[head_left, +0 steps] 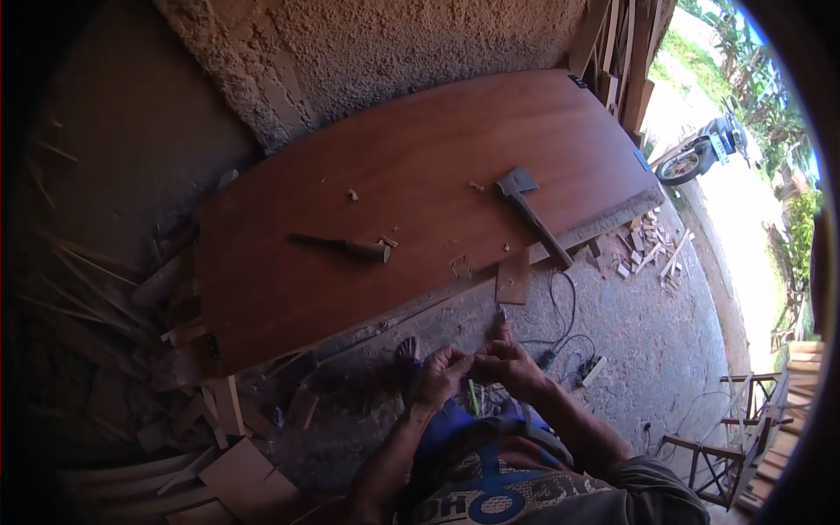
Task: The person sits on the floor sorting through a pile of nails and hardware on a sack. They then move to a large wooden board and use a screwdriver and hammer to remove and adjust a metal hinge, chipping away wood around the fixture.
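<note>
Left hand and right hand met, fingertips pinched; could not tell if grasping anything. Brown wood piece lay ahead at worktop edge; axe farther ahead-right.

Appears as a slim, bright-green strip. Shows just below left hand and right hand in view, slightly slanted lengthwise. Cannot be confirmed as held.

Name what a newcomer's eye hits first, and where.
The big brown board across the middle, with an axe over its near edge, right of center. Then the left hand and right hand, close together below it, any grip unclear. Upper right, a motorcycle in glaring daylight.
</note>
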Tool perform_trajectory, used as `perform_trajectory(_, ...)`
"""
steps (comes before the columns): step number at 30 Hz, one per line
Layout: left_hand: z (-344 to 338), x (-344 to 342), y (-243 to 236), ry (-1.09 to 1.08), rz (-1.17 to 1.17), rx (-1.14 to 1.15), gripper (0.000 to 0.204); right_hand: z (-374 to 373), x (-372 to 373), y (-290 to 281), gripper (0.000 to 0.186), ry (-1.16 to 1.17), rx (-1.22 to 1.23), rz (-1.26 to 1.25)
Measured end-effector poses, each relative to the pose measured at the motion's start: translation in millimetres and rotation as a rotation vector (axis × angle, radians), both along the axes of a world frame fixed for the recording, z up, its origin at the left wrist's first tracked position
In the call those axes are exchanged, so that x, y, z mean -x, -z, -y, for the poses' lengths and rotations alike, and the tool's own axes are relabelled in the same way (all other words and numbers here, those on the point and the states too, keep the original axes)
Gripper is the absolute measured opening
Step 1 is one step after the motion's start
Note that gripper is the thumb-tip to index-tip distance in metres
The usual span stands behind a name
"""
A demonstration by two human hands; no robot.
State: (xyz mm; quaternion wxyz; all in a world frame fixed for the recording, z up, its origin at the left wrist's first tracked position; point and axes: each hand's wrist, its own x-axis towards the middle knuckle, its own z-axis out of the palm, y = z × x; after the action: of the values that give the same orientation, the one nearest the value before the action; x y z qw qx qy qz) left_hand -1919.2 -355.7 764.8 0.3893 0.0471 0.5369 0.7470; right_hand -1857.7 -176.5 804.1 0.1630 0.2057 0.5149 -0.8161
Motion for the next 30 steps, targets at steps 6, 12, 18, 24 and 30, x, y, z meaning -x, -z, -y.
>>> perform_trajectory(6,-15,122,19,0.096,-0.236,0.17,0.016,19,81,11,0.032,0.357,-0.093,0.068)
perform_trajectory(12,-62,217,30,0.347,-0.724,0.686,0.028,-17,130,26,0.028,0.517,-0.369,0.139)
perform_trajectory(18,-95,248,46,0.514,-0.823,0.8,0.031,-41,167,64,0.029,0.466,-0.605,0.119)
perform_trajectory(24,-108,249,48,0.568,-0.922,0.893,0.034,-46,178,88,0.029,0.4,-0.702,0.102)
perform_trajectory(30,-111,251,56,0.587,-0.925,0.9,0.035,-47,185,75,0.027,0.288,-0.813,0.23)
